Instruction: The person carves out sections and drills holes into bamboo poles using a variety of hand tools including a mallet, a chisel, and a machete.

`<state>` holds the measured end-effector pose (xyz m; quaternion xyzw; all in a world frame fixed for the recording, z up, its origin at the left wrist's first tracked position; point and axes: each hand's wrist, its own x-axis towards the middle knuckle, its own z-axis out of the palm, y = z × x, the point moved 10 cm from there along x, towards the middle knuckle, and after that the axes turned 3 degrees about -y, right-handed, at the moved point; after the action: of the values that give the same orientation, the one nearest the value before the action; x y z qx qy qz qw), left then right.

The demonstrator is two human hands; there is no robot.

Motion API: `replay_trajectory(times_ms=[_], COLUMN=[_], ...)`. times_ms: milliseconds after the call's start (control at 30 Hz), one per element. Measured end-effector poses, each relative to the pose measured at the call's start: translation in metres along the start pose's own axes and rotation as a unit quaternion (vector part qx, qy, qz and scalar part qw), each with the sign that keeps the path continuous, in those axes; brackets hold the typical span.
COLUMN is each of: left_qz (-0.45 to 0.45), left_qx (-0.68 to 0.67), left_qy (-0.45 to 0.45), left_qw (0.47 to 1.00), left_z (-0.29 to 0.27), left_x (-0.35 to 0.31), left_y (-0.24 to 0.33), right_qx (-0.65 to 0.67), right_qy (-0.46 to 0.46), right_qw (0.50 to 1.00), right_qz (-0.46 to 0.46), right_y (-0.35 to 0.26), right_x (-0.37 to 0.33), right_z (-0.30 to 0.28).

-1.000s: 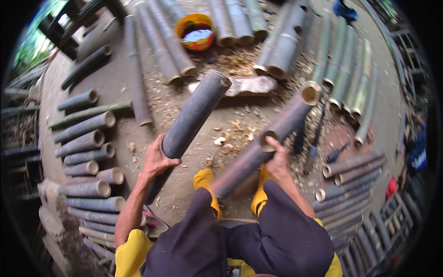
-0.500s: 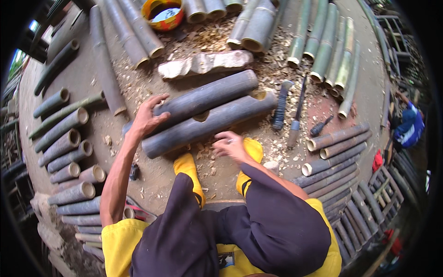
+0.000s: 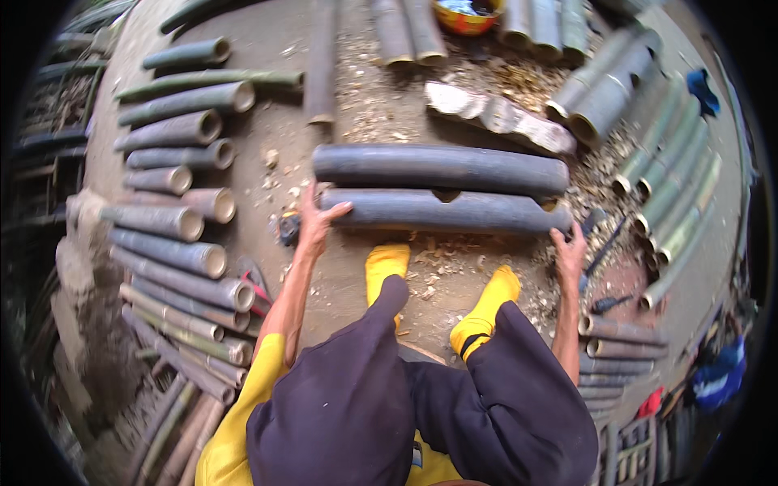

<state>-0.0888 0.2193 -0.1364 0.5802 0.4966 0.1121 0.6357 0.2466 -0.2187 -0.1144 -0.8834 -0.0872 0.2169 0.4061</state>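
Two dark bamboo tubes lie side by side across the ground in front of my feet. The far bamboo tube [image 3: 438, 168] looks plain along its visible side. In the near bamboo tube [image 3: 405, 211] there is a notch at the middle and another cut close to the right end. My left hand [image 3: 316, 220] grips the near tube's left end, thumb laid along its side and fingers around the end. At the opposite end my right hand [image 3: 570, 246] holds the tube's lower edge, fingers pointing up.
Beyond the tubes lies a pale, notched wood block [image 3: 498, 113] among shavings. A long-handled blade [image 3: 604, 253] lies right of my right hand. Stacked bamboo pieces [image 3: 182, 219] line the left, green ones [image 3: 681, 186] the right. A bowl [image 3: 468, 18] stands at the back.
My left hand has shifted from atop the tubes to the near tube's left end. My right hand has gone from the near side to its right end. The view has turned.
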Motion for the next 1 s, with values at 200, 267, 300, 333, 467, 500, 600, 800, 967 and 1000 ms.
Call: replay_trajectory(times_ms=[200, 267, 300, 333, 467, 500, 600, 800, 967, 1000], left_qz=[-0.021, -0.018, -0.016, -0.014, -0.011, -0.006, 0.004, 0.000, -0.008, -0.007], left_qx=[-0.055, -0.086, -0.073, -0.059, -0.089, -0.089, -0.093, -0.126, -0.120, -0.119], left_qy=[-0.036, -0.036, -0.049, -0.059, -0.056, -0.048, -0.045, -0.041, -0.046, -0.046], left_qw=[0.998, 0.995, 0.996, 0.996, 0.994, 0.995, 0.995, 0.991, 0.992, 0.992], left_z=[-0.026, -0.021, -0.013, -0.009, -0.008, -0.011, -0.016, -0.019, -0.014, -0.014], left_x=[-0.008, -0.003, -0.002, -0.001, -0.008, -0.008, -0.007, -0.005, -0.006, -0.007], left_y=[-0.032, -0.030, -0.026, -0.021, -0.021, -0.023, -0.028, -0.033, -0.027, -0.025], right_qx=[-0.067, 0.004, -0.020, -0.041, -0.253, -0.223, -0.357, -0.413, -0.441, -0.448], right_qy=[0.019, 0.041, 0.012, -0.018, 0.056, 0.024, -0.144, -0.238, -0.161, -0.129], right_qw=[0.995, 0.997, 0.999, 0.999, 0.950, 0.947, 0.880, 0.837, 0.826, 0.821], right_qz=[-0.072, -0.057, -0.021, 0.016, -0.173, -0.230, -0.277, -0.269, -0.313, -0.329], right_y=[-0.041, -0.031, -0.032, -0.038, -0.118, -0.148, -0.173, -0.172, -0.171, -0.177], right_x=[-0.013, -0.014, -0.013, -0.014, -0.014, -0.013, -0.010, 0.005, -0.008, -0.012], right_z=[0.018, 0.014, 0.009, 0.006, 0.006, 0.022, 0.110, 0.150, 0.150, 0.148])
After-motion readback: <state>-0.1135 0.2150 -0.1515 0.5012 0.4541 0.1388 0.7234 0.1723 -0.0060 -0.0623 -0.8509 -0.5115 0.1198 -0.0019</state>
